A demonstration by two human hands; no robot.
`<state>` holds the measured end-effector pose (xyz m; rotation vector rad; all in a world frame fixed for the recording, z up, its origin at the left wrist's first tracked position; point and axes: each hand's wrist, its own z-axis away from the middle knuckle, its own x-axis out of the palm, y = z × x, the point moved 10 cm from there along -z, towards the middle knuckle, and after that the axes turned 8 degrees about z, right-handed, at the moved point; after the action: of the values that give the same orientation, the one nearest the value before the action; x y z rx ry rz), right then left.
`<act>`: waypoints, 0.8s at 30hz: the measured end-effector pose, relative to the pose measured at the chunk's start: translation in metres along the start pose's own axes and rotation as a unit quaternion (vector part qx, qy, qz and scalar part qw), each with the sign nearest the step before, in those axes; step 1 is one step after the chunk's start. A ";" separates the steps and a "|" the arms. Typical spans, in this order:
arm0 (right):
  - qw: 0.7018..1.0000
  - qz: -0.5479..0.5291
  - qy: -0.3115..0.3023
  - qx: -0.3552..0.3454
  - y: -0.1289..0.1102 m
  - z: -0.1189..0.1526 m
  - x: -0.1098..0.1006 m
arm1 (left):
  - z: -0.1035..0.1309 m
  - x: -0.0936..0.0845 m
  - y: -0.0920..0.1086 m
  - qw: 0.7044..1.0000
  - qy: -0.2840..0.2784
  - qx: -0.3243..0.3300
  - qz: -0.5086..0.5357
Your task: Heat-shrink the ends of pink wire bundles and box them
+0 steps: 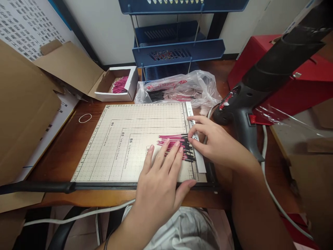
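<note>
A row of pink wires [175, 136] with black sleeved ends lies on the cream board of a paper cutter [145, 116], the ends against its white ruled strip [199, 159]. My left hand [158, 177] rests flat over the wires, fingers stretched and slightly spread, covering part of the row. At the black ends, by the strip, my right hand [214, 140] pinches the tip of one wire between thumb and index finger. Its other fingers reach over the strip. The exact grip is partly hidden by the fingertips.
Behind the cutter are a white box [132, 81] of pink wires, a clear plastic bag [179, 86] and a blue rack [179, 52]. A black heat gun [244, 107] leans at the right by a red box [281, 76]. The cutter's black handle [39, 187] extends left.
</note>
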<state>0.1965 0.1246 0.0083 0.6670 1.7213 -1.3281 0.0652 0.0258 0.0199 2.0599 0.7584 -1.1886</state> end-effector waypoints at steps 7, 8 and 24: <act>1.000 -0.005 -0.002 0.003 0.002 0.000 0.003 | -0.001 0.013 0.016 1.000 -0.001 0.005 0.023; 1.000 -0.006 -0.001 0.001 0.002 0.000 0.004 | -0.002 0.013 0.016 1.000 -0.001 0.001 0.030; 1.000 -0.008 -0.009 0.006 0.004 -0.001 0.004 | -0.027 0.024 0.004 0.998 -0.066 -0.011 0.007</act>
<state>0.1975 0.1265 0.0028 0.6483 1.7087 -1.3516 0.0926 0.0474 0.0103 1.9438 0.6891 -1.2889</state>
